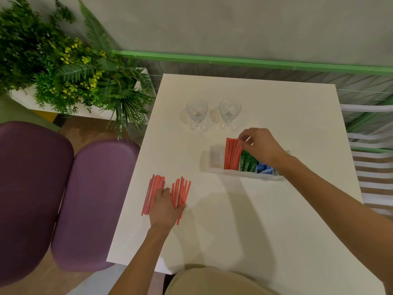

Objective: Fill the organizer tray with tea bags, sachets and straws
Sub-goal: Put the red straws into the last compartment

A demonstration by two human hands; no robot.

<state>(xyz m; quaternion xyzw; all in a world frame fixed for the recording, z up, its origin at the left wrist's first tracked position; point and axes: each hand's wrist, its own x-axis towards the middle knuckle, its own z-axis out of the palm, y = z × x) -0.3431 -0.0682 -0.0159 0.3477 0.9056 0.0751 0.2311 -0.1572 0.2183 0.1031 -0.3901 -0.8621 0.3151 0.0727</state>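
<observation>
A clear organizer tray stands on the white table. A bunch of red-and-white straws leans in one of its compartments. Green sachets fill the compartment to the right, with blue tea bags beyond them. The leftmost compartment looks empty. My right hand is at the top ends of the straws in the tray, fingertips pinching them. A loose pile of straws lies on the table at the left. My left hand rests flat on this pile, fingers spread between the straws.
Two empty glass cups stand behind the tray. Purple chairs sit left of the table, and a planter with green plants is at the far left. A white slatted chair is at the right edge.
</observation>
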